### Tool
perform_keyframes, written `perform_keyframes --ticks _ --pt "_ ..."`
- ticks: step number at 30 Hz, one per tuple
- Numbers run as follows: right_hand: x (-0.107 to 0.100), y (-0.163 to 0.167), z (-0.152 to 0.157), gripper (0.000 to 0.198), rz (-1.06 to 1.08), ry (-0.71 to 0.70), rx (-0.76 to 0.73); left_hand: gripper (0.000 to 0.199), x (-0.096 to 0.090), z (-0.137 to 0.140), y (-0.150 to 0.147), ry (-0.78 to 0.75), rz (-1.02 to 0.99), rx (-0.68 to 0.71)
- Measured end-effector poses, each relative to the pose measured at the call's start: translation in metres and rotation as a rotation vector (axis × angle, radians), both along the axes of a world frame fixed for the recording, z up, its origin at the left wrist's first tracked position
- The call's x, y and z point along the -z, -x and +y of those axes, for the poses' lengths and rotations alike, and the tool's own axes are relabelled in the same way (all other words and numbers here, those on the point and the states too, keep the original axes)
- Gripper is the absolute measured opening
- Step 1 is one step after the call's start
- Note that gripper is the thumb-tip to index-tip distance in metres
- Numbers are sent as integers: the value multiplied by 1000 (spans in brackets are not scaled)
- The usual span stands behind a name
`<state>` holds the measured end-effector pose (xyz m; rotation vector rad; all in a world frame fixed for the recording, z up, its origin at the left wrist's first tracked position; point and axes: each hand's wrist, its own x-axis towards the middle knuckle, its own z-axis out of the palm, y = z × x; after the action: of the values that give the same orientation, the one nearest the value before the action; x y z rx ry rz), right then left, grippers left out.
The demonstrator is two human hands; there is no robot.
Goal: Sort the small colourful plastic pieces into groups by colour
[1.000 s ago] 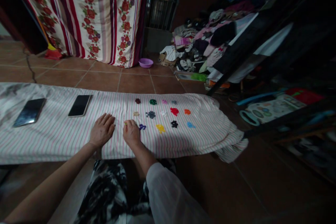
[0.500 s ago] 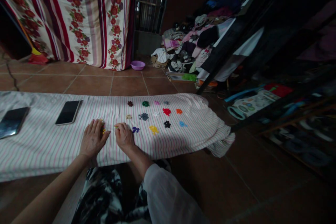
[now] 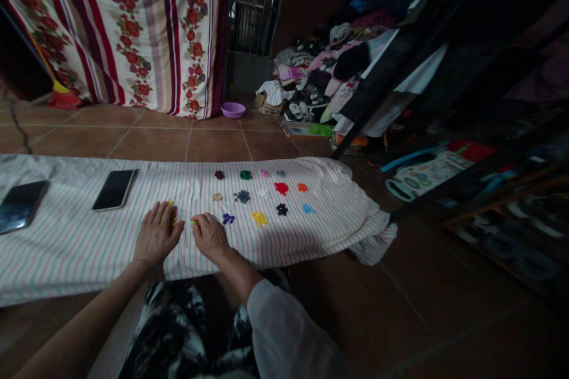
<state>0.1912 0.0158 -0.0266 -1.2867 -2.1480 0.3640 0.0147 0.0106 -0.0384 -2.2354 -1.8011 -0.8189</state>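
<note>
My left hand [image 3: 155,233] lies open and flat on the striped cloth [image 3: 102,243], its fingers beside some small yellow pieces [image 3: 173,219] that it partly hides. To the right of it, my right hand [image 3: 211,236] is closed in a pinch, resting on the cloth. A small yellow-green piece [image 3: 194,222] shows at its fingertips. Nearest to this hand is a little heap of purple pieces [image 3: 228,218], with a yellow heap [image 3: 258,218] farther right. The pieces are too small to tell their kind.
Behind lie more heaps: beige [image 3: 216,196], dark grey [image 3: 242,196], red [image 3: 281,188], black [image 3: 281,209], light blue [image 3: 308,208] and others. Two dark-screened devices, a phone [image 3: 114,189] and a larger one [image 3: 21,206], lie on the left. A purple basin [image 3: 233,109] stands on the floor.
My right hand has come slightly down toward me, and the piece at its fingertips has moved down with it. My left hand stays almost in place.
</note>
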Motion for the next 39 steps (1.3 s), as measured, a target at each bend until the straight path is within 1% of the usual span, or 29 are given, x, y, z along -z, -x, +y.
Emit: perform_keyframes --ticks 7,14,21,26,29,32,36,39 --pt "-1 -1 -1 21 -69 -1 -51 48 1 1 -1 -30 26 -17" --pt "-3 -3 -2 19 -55 17 -69 51 2 1 -1 -12 27 -35" --pt "-2 -5 -1 20 -5 23 -123 48 -5 0 -5 7 11 -65" --pt "-5 -6 0 20 10 27 -127 49 -6 0 -4 14 10 -74" --pt "-9 -6 5 20 20 40 -96 52 -5 0 -3 23 -9 -85" --pt "-13 -8 15 20 0 50 -26 54 -4 0 -3 31 -18 -95" --pt "-15 -10 25 21 -116 99 62 52 -4 0 -3 39 -36 -102" --pt "-13 -9 26 23 -200 137 82 51 -4 1 -4 35 -46 -101"
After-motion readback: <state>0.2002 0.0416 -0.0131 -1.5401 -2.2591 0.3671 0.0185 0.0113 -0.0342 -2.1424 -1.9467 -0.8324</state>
